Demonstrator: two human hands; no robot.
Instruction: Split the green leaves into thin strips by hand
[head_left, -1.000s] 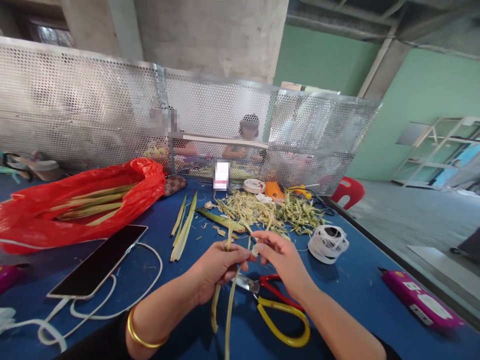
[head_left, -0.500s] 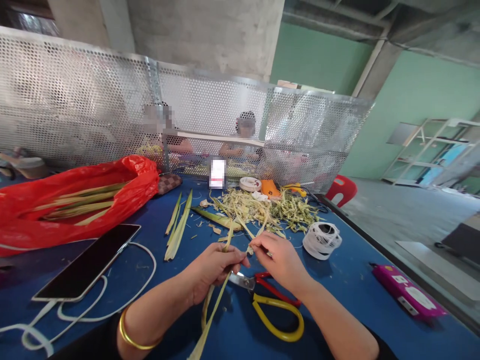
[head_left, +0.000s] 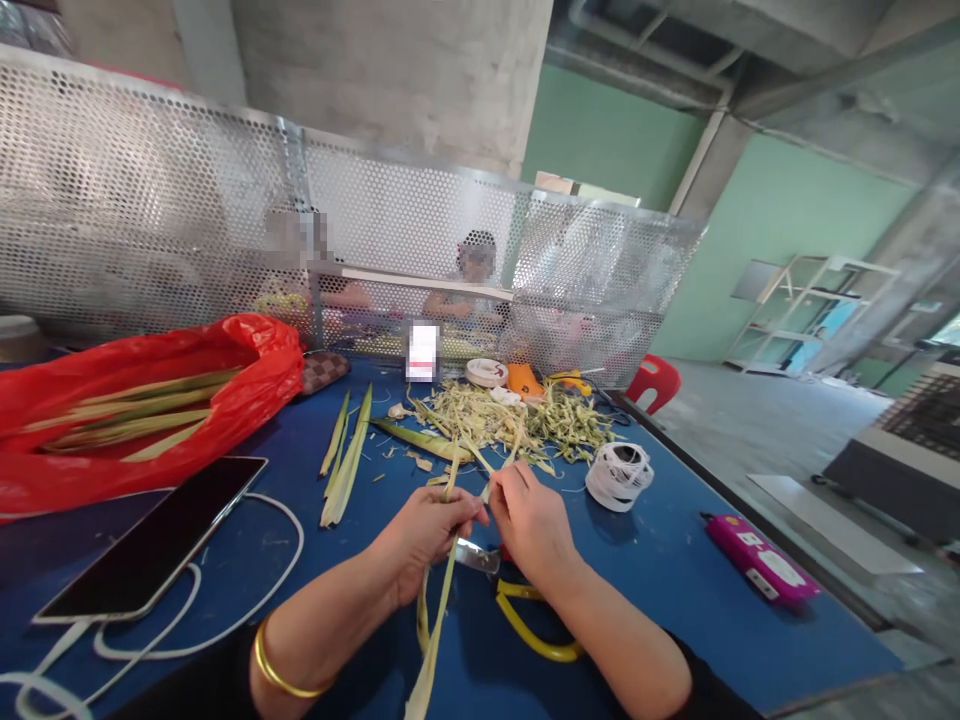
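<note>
My left hand (head_left: pixel 424 535) is closed around pale green leaf strips (head_left: pixel 433 630) that hang down toward me over the blue table (head_left: pixel 660 570). My right hand (head_left: pixel 529 520) pinches the upper ends of the same strips, its fingertips touching those of the left hand. Under both hands lie scissors (head_left: pixel 525 620) with yellow and red handles. A gold bangle (head_left: pixel 281 675) sits on my left wrist.
A red plastic bag (head_left: pixel 150 410) of long leaves lies at the left, with a phone (head_left: pixel 154 545) on a white cable in front of it. Loose leaf strips (head_left: pixel 345 460), a heap of trimmings (head_left: pixel 517 420), a white string coil (head_left: pixel 619 475) and a pink object (head_left: pixel 757 560) surround my hands. People sit behind the perforated screen (head_left: pixel 420 230).
My right hand has moved left and closed in on the left hand's fingertips. The view has shifted so the table's things sit further left.
</note>
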